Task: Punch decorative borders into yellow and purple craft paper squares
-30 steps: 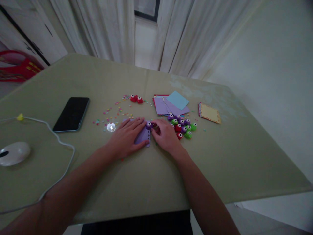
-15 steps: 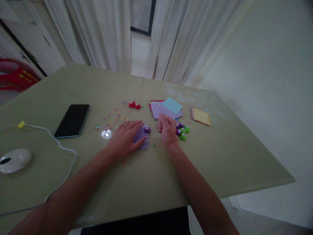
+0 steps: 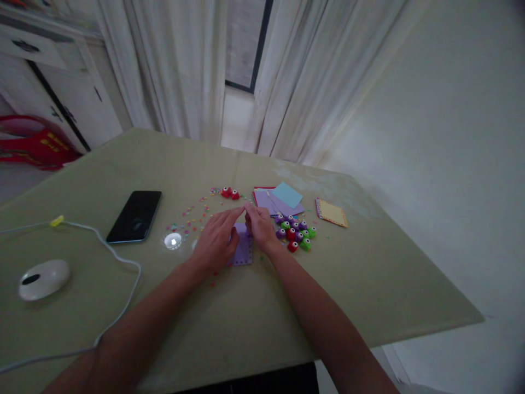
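Observation:
A purple card [image 3: 245, 250] with a row of small dark marks along its edge lies on the table, partly under my left hand [image 3: 216, 236]. That hand's fingers are stretched out over the card's upper left part, the thumb bent on the card. My right hand [image 3: 260, 227] is closed at the card's upper right corner, its fingertips meeting the left fingertips. Whatever it pinches is hidden. Just right of it sits a cluster of small big-eyed figures: purple figures [image 3: 280, 233], red figures [image 3: 292, 247] and green figures [image 3: 305, 244].
Behind the hands are two red figures [image 3: 234, 195] and a pile of paper cards topped by a blue card [image 3: 287, 195]. Cream cards [image 3: 331, 212] lie right. Confetti bits [image 3: 194, 221] are scattered left, near a phone [image 3: 135, 216], a mouse [image 3: 44, 279] and a white cable [image 3: 130, 298].
My right hand has moved left to the card and meets my left fingertips. The purple figure on the card is now hidden. The camera view has tilted up slightly.

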The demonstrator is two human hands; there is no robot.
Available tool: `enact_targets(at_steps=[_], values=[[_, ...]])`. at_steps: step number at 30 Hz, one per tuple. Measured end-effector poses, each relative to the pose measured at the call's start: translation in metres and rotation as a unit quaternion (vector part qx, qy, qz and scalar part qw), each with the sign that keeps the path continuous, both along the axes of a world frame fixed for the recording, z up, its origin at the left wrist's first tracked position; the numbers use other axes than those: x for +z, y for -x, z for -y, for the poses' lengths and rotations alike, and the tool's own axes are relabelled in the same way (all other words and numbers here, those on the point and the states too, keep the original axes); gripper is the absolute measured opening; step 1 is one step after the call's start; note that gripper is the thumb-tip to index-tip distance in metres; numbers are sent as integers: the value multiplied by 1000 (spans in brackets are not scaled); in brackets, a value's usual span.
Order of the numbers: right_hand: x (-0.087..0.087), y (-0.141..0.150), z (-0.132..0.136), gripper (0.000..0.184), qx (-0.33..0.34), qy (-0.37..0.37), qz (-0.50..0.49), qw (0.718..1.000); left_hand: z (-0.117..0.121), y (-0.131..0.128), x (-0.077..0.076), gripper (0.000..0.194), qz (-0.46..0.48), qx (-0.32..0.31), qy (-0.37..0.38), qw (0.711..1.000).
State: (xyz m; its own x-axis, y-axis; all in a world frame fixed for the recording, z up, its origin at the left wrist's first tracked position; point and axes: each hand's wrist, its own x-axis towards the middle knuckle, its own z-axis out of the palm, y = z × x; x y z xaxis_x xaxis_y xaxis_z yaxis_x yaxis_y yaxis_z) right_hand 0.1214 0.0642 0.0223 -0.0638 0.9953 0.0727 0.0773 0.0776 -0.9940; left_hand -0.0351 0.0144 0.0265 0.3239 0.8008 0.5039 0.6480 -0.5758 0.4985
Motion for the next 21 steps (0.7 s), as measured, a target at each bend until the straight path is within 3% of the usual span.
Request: enact_targets(at_steps=[4,8,14,21], values=[[-2,0,3,65,-1,-11,3,1000,2,-6,-3,83,46,-35,-27,998],[-5,-1,2,55,2,-37,31,999,2,-5,-4,90,7,-88,-39,995],[-5,3,-4,40,-4,-48,61,997,0,-2,0,79,37,-70,-3,997],[6,7,-2,38,-17,-46,87,995,2,-5,1,67,59,-57,11,997]])
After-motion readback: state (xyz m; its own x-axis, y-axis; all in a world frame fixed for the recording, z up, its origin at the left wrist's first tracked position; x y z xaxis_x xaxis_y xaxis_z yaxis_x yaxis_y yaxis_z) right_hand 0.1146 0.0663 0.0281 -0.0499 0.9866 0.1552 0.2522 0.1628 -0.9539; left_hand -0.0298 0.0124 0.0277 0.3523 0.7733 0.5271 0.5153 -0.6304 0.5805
